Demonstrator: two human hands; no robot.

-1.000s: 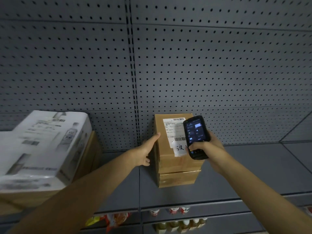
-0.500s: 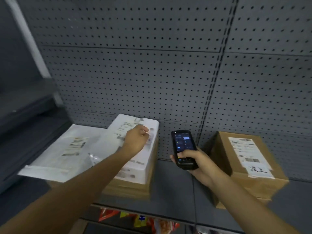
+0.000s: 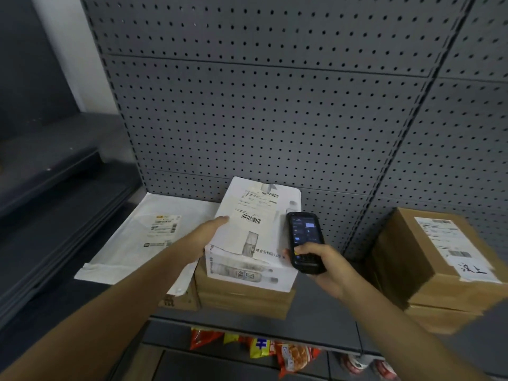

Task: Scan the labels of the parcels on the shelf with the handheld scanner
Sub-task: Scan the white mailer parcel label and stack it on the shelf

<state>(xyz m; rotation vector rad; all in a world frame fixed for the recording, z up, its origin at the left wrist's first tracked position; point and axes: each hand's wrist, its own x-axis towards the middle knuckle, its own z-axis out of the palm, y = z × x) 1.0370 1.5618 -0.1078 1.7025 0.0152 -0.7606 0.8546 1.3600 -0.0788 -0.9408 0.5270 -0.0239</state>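
Note:
A white printed box (image 3: 255,237) lies on top of brown cartons (image 3: 244,298) on the grey shelf (image 3: 324,306). Its top carries a label with barcodes (image 3: 250,218). My left hand (image 3: 209,237) rests with straight fingers against the box's left edge. My right hand (image 3: 321,268) grips a black handheld scanner (image 3: 304,240), screen lit, held just right of the box and pointing toward the label. A flat white mailer (image 3: 145,237) with its own label lies to the left. A brown parcel (image 3: 439,259) with a white label stands at the right.
A grey pegboard wall (image 3: 275,119) backs the shelf. Colourful snack packets (image 3: 264,350) hang on the level below. Dark empty shelving (image 3: 55,188) runs along the left side.
My view and both hands swung left from the brown parcel to the white box. My left hand slid from the box's top to its left edge; the scanner moved in beside the label.

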